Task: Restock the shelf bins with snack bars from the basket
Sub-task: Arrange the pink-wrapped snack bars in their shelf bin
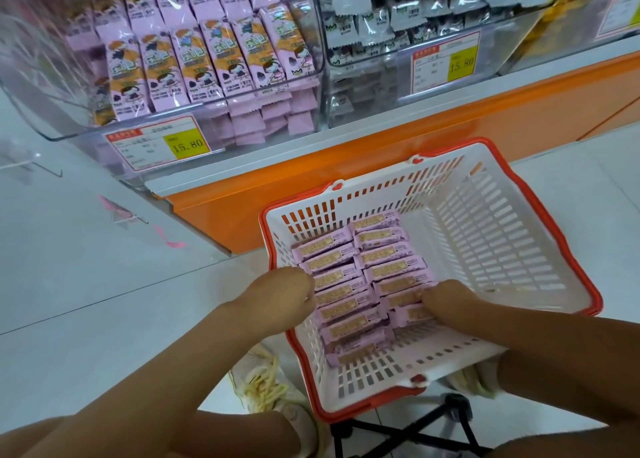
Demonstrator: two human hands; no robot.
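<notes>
Head view, one basket [491, 246], roughly fifteen snack bars [346, 295]

Snack bars [360, 284] in 2 rows in basket [502, 243], shelf bins [263, 125] behind it

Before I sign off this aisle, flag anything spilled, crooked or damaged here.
Nothing spilled or damaged. The snack bars lie in two tidy rows in the basket. Only oddity: small pink scraps on the pale surface left of it.

15.80 on left bin's price tag [187, 145], 15.80 on right bin's price tag [461, 64]
</notes>
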